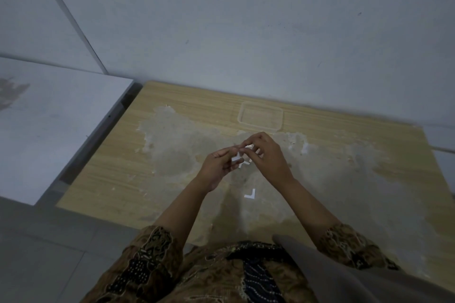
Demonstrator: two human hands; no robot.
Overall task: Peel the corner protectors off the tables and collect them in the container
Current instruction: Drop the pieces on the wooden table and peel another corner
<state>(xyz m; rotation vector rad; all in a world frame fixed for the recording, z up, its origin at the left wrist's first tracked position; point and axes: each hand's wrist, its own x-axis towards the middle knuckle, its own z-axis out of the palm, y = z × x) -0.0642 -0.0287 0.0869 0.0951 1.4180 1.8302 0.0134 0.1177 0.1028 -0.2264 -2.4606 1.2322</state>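
Note:
Both hands meet above the middle of the worn wooden table (103,172). My left hand (218,166) holds a few small white L-shaped corner protectors (238,161) between its fingers. My right hand (264,155) pinches one white piece at those fingertips, touching the left hand. Another white L-shaped corner protector (250,195) lies flat on the table below the hands. A clear shallow plastic container (260,116) sits on the table near the wall, beyond the hands, and looks empty.
A white table (54,125) stands to the left, with a narrow gap between it and the wooden one. A grey wall runs right behind both. Grey tiled floor (49,248) shows at the lower left. The wooden top's veneer is peeled in a large patch.

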